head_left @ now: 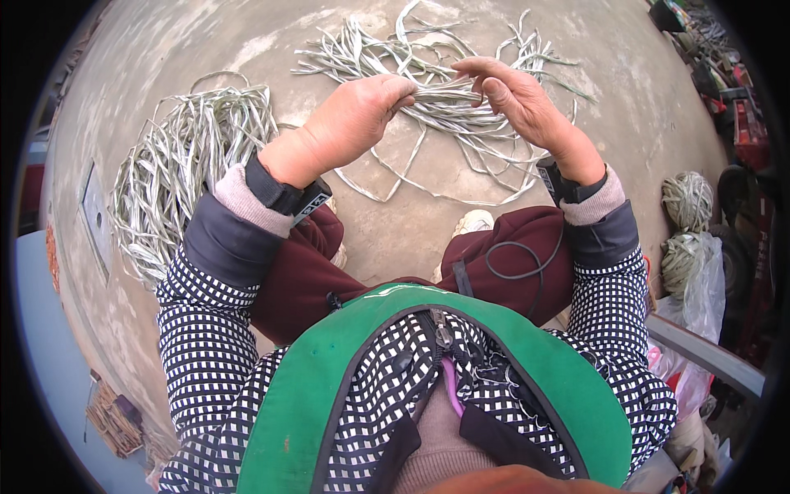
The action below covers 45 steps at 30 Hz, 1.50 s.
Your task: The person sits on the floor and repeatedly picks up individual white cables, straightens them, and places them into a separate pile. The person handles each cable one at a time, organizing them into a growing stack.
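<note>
Silvery-white plastic twine (461, 119) lies in a loose bundle on the floor in front of me, its loops and cut-looking ends spread to both sides. Over its left part, my left hand (360, 114) is closed in a pinch, with a strand seeming to run from its fingertips. My right hand (524, 103) hovers at the bundle's right, index finger stretched out, thumb apart and the other fingers loosely bent. I make out nothing held in it. A larger heap of the same twine (197, 160) lies left of my left forearm.
My knees in dark red trousers (514, 255) flank the work spot on the concrete floor (346, 239). Rolled bundles of twine (687, 202), a clear plastic bag (704, 284) and a metal bar (708, 354) stand at the right. Far lower left lies a stack of thin wooden pieces (113, 418).
</note>
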Tool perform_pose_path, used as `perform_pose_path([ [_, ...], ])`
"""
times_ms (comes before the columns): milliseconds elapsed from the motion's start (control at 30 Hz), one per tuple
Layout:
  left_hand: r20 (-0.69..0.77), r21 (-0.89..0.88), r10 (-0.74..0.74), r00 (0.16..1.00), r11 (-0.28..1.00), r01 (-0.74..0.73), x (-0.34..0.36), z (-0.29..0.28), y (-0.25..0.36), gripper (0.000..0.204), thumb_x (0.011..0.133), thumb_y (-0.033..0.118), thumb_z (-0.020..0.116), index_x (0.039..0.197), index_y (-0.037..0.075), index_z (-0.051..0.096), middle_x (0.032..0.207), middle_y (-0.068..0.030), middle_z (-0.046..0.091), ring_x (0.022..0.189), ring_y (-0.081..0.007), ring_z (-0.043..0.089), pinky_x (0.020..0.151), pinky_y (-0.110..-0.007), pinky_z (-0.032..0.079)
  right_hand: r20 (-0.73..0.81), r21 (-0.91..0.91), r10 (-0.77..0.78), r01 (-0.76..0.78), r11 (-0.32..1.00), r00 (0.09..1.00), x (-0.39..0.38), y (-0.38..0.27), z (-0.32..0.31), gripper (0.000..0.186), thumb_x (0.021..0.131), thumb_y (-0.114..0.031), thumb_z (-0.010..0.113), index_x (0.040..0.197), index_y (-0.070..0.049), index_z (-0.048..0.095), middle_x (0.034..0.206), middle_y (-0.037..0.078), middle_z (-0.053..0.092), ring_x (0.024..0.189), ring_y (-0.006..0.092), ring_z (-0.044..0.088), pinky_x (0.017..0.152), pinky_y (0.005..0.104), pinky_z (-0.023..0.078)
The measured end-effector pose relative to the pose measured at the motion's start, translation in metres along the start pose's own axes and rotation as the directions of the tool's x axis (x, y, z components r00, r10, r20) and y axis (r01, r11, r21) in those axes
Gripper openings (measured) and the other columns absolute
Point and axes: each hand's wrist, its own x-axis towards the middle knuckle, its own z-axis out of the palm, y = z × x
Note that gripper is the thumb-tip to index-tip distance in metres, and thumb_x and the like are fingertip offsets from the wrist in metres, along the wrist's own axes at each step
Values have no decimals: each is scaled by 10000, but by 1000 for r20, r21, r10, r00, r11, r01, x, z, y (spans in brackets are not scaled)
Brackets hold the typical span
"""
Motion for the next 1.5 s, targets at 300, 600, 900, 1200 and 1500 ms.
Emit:
perform_pose_path([
  [300,17,68,136,991,988,-137,-5,2,-4,218,816,19,585,1031,53,573,854,-133,588,760,-335,591,651,-384,485,90,-332,-169,190,924,981,1,-12,16,346,849,-166,631,1166,-60,541,998,81,623,787,218,582,652,280,465],
  [600,197,70,-47,979,997,34,-6,2,-4,323,764,-26,503,1080,25,546,885,-131,606,851,-316,604,720,-386,496,147,-191,144,-115,975,979,1,-11,28,220,914,-232,553,903,-16,589,696,163,564,641,292,547,613,368,440],
  [900,83,124,-31,996,992,21,-2,7,-6,354,801,-10,511,1152,39,498,927,-162,619,880,-334,614,733,-385,500,-66,78,239,-234,969,969,1,-2,40,209,917,-187,550,866,4,616,660,19,535,637,104,486,596,265,412],
  [1200,102,-311,-172,980,930,195,1,4,-14,253,803,-83,410,999,-2,547,845,-126,627,811,-238,611,755,-326,486,-238,369,482,-380,848,843,9,15,24,226,947,-175,516,791,-36,603,559,-82,386,470,15,311,424,206,227],
  [1500,-48,-712,-397,917,657,247,18,3,-5,324,787,-81,420,960,-8,684,715,-49,630,638,-100,524,614,-223,433,-160,-492,-397,276,826,904,8,-38,62,70,823,-18,622,880,8,593,687,148,560,591,312,566,547,350,447],
])
